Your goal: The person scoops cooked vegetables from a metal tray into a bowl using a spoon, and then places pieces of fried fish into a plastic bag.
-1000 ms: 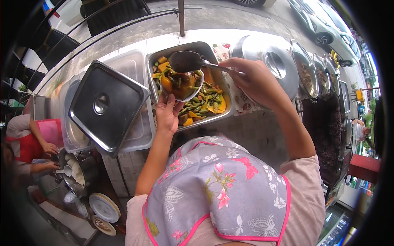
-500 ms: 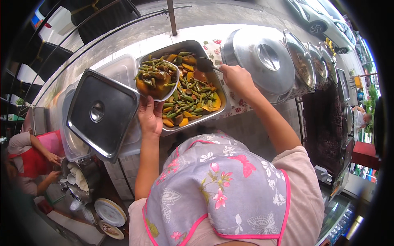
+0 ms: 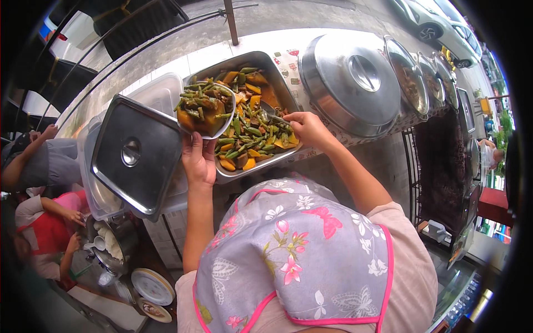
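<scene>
My left hand [image 3: 199, 164] grips a white bowl [image 3: 232, 115] from below, its thumb against the side. The bowl is heaped with string beans and orange squash pieces. It hangs over the left part of a rectangular steel food pan [image 3: 286, 86] of stewed vegetables [image 3: 252, 130], with brown sauce showing at its far right. My right hand [image 3: 311, 131] is closed round the handle of a metal serving spoon [image 3: 268, 109]. The spoon's head rests down among the vegetables, right of the bowl.
Left of the pan, a steel lid [image 3: 150, 172] lies on clear plastic containers [image 3: 164, 89]. To the right stand a large round lidded pot [image 3: 338, 83] and several glass-lidded pots [image 3: 408, 77]. At lower left, a person in a red apron [image 3: 50, 227] works at a rice pot [image 3: 125, 238] near plates [image 3: 151, 287].
My right hand has come down and slightly left, taking the spoon from the pan's far right side into the vegetables. The bowl has shifted a little left. Another person's arm now shows at far left.
</scene>
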Demonstrator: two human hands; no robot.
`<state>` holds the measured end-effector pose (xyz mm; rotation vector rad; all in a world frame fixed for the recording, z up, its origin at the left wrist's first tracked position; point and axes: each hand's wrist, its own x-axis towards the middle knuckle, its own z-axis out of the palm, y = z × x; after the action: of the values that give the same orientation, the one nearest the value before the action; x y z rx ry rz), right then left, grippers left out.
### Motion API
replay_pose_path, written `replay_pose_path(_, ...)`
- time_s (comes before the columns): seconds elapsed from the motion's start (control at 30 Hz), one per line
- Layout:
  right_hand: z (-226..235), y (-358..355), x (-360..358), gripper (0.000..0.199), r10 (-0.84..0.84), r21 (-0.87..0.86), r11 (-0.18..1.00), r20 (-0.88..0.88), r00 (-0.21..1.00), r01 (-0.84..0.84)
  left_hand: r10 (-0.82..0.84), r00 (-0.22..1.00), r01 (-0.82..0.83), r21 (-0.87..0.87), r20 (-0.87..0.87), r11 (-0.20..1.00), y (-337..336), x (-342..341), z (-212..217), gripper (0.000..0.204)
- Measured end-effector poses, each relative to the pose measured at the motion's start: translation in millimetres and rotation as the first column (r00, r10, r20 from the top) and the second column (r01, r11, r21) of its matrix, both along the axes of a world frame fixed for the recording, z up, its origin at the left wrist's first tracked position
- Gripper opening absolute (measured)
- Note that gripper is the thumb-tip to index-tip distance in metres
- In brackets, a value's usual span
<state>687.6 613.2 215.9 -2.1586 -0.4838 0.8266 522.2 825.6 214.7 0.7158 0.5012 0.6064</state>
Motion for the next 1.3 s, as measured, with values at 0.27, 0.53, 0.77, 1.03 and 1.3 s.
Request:
replay_pose_path(0.27,56,-10,26,0.031,0.042,0.001,0.999,0.007,0.999,-0.042,-0.025,1.000,0.025,0.027,-0.006,0.999,0,7,-5,0.029)
replay_pose_path(0.53,26,2,9,0.029,0.286,-0.256,0.956,0.690,0.665,-0.144,-0.038,0.999,0.038,0.000,0.005,0.999,-5,17,-6,0.028)
replay_pose_path(0.77,3,8,17,0.023,0.254,-0.287,0.956,0.723,0.642,-0.055,0.004,1.000,-0.004,-0.001,0.014,1.000,-2,13,-10,0.029)
replay_pose_path(1.03,-14,8,-6,0.031,-0.116,0.006,0.993,-0.089,0.989,0.117,0.008,1.000,-0.008,-0.002,-0.006,1.000,-3,7,-10,0.026)
replay_pose_path(1.3,47,-7,14,0.030,-0.017,0.173,0.985,0.005,1.000,0.016,-0.025,0.999,0.025,0.008,0.033,1.000,-4,12,-16,0.025)
